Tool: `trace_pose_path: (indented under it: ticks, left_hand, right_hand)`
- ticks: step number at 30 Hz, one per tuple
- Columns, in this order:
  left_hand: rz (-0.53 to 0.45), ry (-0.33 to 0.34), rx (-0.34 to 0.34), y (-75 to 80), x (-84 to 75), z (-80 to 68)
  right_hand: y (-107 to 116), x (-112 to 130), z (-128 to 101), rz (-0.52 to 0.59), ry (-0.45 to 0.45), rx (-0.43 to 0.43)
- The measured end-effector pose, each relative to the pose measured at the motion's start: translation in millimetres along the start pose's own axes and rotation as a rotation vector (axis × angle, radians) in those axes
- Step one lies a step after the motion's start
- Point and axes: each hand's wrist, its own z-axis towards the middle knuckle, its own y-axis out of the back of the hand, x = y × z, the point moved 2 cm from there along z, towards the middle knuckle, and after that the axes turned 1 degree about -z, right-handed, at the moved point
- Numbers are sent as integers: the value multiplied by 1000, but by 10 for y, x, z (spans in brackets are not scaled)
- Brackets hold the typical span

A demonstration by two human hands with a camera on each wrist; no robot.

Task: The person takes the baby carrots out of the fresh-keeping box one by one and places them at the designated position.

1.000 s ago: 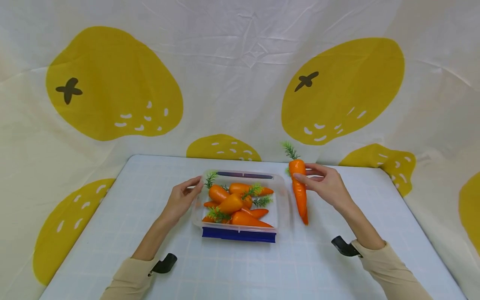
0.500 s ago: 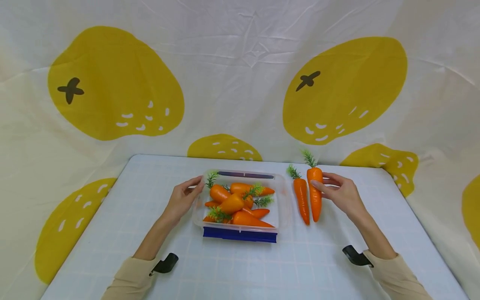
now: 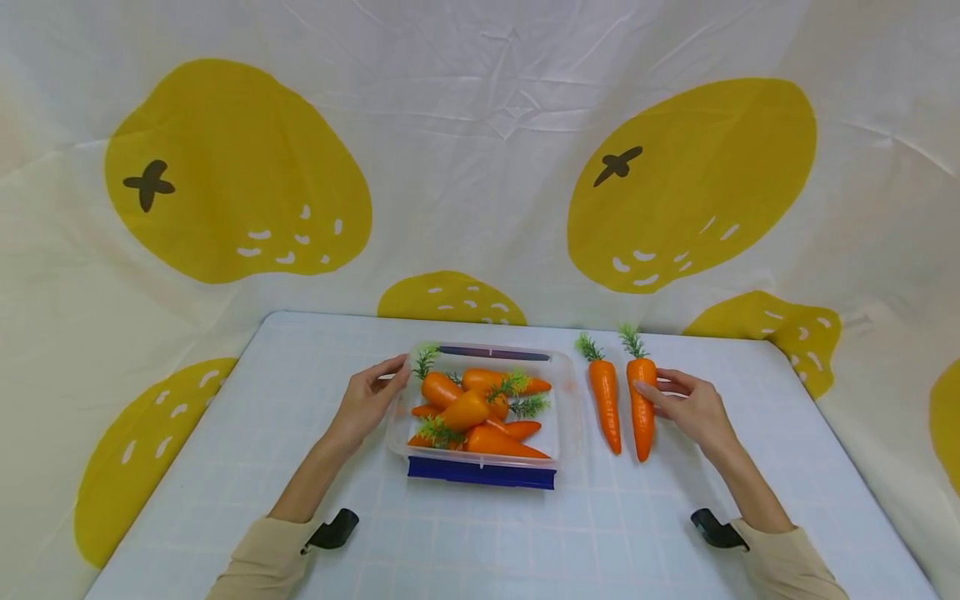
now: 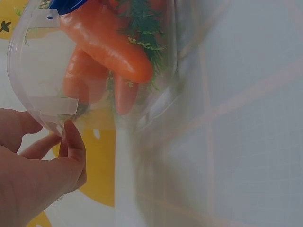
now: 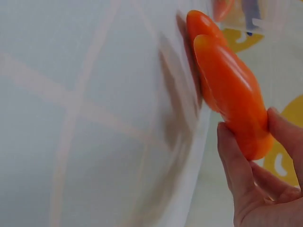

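Note:
My left hand (image 3: 365, 403) pinches the back left corner of a clear plastic food container (image 3: 568, 412); in the left wrist view, thumb and fingers meet at its rim (image 4: 41, 118). Several orange carrots (image 3: 495, 440) with green tops lie piled inside it. To the right of the container, my right hand (image 3: 696, 410) holds a carrot (image 3: 642, 427) by its thick upper part, thumb on one side and fingers on the other. That carrot points its tip toward me, close over the table. Another carrot (image 3: 605, 402) lies parallel, just left of it.
A pale checked cloth covers the table (image 3: 480, 542). Blue latch flaps (image 3: 480, 473) hang at the container's front and back. Behind the table's far edge rises a white curtain (image 3: 465, 167) printed with yellow fruit.
The right hand has shifted right and then toward me with its carrot, lowering it beside the other carrot, which was largely hidden behind it at first. The left hand stays at the container.

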Motion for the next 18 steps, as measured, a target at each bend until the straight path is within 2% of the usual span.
trace_pose_path:
  ticks: [9,18]
  left_hand:
    - [-6,12,-11,3,-9,-14]
    - [19,15,-17,-8,-11,-13]
  right_hand:
    - [-76,-127,70,-34,-36,-13]
    - [-133,-144,105,-85,-14,-17]
